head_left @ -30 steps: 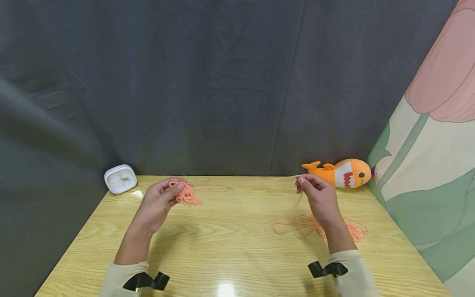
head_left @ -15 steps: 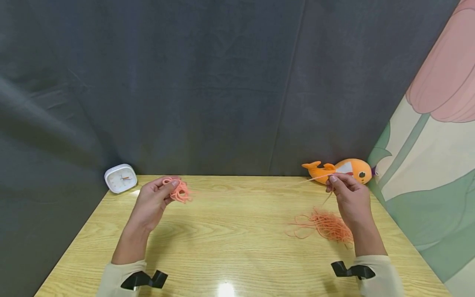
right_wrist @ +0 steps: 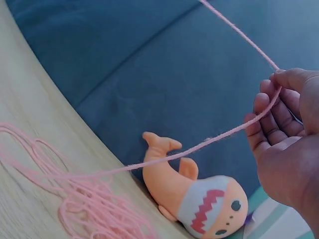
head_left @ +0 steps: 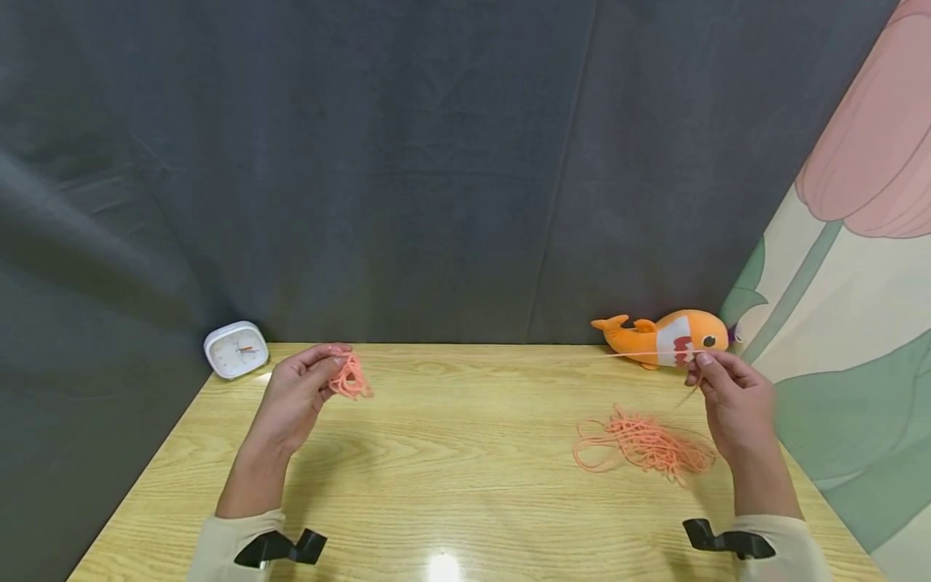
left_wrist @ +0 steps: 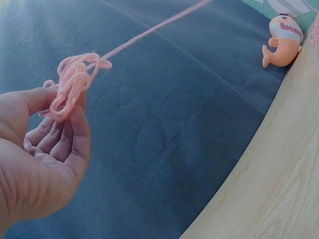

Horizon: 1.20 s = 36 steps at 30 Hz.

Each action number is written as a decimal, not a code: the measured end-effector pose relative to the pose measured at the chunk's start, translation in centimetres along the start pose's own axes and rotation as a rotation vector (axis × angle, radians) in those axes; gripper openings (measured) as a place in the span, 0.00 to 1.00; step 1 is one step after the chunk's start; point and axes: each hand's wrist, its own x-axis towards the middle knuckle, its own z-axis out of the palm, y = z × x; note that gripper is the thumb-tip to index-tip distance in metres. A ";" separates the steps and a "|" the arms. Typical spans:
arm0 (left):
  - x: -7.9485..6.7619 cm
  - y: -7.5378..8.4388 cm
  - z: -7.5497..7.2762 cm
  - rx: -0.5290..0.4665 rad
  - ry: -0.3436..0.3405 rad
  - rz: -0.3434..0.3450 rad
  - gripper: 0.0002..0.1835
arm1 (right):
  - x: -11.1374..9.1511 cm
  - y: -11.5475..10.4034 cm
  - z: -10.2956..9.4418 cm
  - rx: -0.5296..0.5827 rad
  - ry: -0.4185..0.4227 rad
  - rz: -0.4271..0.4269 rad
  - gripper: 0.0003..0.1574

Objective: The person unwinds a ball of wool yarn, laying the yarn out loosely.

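My left hand (head_left: 294, 402) pinches a small looped bundle of coral-pink yarn (head_left: 351, 378) between thumb and fingers, above the left side of the table. In the left wrist view a straight strand (left_wrist: 154, 28) runs up and away from that bundle (left_wrist: 74, 84). Far to the right, my right hand (head_left: 738, 404) pinches the yarn between thumb and index finger. From its fingertips one length stretches taut to the left, and another length (right_wrist: 209, 142) sags down to a loose tangled pile of yarn (head_left: 650, 443) on the table.
An orange plush shark (head_left: 676, 338) lies at the back right, behind the strand. A white clock (head_left: 236, 350) stands at the back left corner. Behind the wooden table (head_left: 465, 461) hangs a dark curtain (head_left: 436, 178); a flower-patterned wall (head_left: 858, 339) borders the right.
My right hand has moved well to the right, drawing the strand along. The left hand has shifted slightly left, and its bundle looks a little smaller. The pile's loops have shifted.
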 end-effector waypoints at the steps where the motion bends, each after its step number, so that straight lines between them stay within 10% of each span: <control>1: 0.0 0.0 0.0 -0.005 0.001 0.000 0.08 | 0.0 0.0 -0.3 0.009 0.016 -0.001 0.09; 26: -0.2 0.6 -1.9 -0.055 -0.074 0.020 0.11 | -0.7 -0.9 -5.5 0.199 0.319 -0.011 0.07; 36: -0.3 0.7 -2.5 -0.063 0.020 0.012 0.11 | -0.7 -1.5 -7.8 0.214 0.410 0.003 0.06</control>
